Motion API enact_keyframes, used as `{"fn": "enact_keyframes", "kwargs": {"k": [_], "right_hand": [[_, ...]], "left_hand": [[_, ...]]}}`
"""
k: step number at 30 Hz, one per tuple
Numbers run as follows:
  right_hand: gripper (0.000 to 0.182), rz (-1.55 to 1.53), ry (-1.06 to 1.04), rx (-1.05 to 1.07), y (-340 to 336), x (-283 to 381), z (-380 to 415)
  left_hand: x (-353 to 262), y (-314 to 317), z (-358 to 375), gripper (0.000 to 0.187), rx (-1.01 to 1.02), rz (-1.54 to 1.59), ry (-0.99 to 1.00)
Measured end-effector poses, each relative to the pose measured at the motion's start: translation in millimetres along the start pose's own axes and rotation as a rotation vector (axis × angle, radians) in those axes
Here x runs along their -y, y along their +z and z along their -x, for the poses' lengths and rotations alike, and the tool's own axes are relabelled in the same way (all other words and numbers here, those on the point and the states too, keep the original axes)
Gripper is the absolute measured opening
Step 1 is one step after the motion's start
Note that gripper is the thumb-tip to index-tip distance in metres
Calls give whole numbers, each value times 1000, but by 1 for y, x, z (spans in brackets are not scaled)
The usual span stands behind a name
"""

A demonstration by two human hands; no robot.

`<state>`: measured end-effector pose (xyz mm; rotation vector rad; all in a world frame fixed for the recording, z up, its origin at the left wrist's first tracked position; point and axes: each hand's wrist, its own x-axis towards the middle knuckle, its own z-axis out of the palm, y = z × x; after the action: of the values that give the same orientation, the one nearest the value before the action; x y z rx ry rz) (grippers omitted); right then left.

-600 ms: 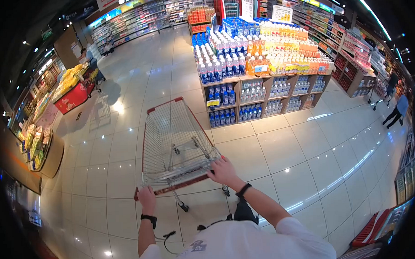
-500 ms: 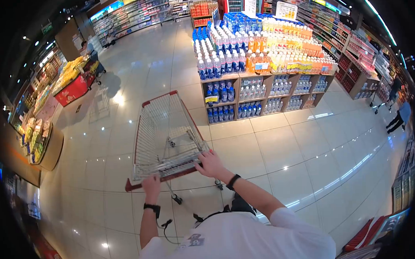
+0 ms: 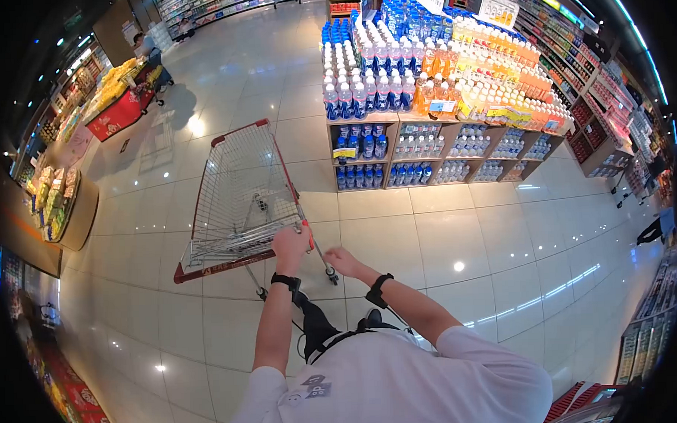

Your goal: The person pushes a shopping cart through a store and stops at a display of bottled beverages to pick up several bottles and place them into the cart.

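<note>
Bottle labels (image 3: 423, 67) too small

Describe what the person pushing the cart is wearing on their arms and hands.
Both hands are bare, with no gloves. The left hand has a black band, like a watch or tracker, around its wrist. The right hand has a similar black band at its wrist. Both forearms are uncovered; short white sleeves of a T-shirt end above the elbows. A thin dark cable hangs near the chest.

Left hand (image 3: 290, 245) grips the red handle at the right end of an empty wire shopping cart (image 3: 237, 196). Right hand (image 3: 342, 260) hangs open, clear of the cart. Bottled-drink display shelf (image 3: 433, 145) stands ahead on the tiled floor (image 3: 459, 237).
</note>
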<state>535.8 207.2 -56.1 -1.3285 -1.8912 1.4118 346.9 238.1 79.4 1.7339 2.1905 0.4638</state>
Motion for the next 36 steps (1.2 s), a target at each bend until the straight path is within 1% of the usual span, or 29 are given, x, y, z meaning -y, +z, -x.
{"fn": "enact_keyframes", "kwargs": {"k": [2,4,5,7,9,11,12,14,15,16,18,20,22,23,24,26,29,31,33,35,36], "right_hand": [[61,-4,303,86,-10,-32,3],[60,-141,573,182,-21,-56,5],[57,-125,587,194,-30,-65,5],[52,-111,629,176,-44,-88,1],[50,-106,660,149,-56,-102,-3],[47,-320,757,-32,-68,-100,-6],[47,-317,769,-23,-71,-99,-7],[41,-413,815,-177,-79,-94,-14],[41,-412,826,-171,-80,-88,-17],[39,-448,819,-225,-82,-81,-19],[37,-498,814,-312,-84,-69,-25],[37,-506,827,-329,-88,-58,-31],[37,-517,834,-348,-99,-51,-37],[38,-512,825,-330,-105,-51,-41],[39,-506,818,-309,-112,-49,-46],[38,-486,820,-338,-132,-49,-57],[38,-447,794,-373,-186,-57,-85],[37,-500,720,-455,-239,-71,-106],[34,-466,652,-584,-297,-84,-130],[32,-403,534,-712,-360,-100,-159],[33,-375,504,-775,-389,-102,-175]], "left_hand": [[-8,8,-27,58,50,-6,1],[-21,20,-44,53,-80,-164,82],[-23,20,-54,53,-75,-160,84],[-28,5,-73,51,97,-120,60],[-30,-1,-89,50,108,-82,94],[-31,-5,-105,48,119,-38,107],[-33,-8,-112,45,138,-43,127],[-32,-7,-133,43,167,-44,139],[-31,-4,-144,43,155,-38,177],[-28,-4,-155,43,141,-31,217],[-27,-3,-177,42,133,-16,227],[-33,-3,-196,42,123,5,260],[-30,-1,-220,42,128,38,213],[-29,0,-231,42,135,41,228],[-29,-2,-241,42,121,35,224],[-28,-3,-260,42,67,49,205],[-26,-13,-290,41,96,29,185],[-18,-5,-314,40,56,8,197],[-7,3,-337,38,16,-18,208],[3,7,-359,36,-27,-60,216],[9,6,-370,36,-33,-65,218]]}}
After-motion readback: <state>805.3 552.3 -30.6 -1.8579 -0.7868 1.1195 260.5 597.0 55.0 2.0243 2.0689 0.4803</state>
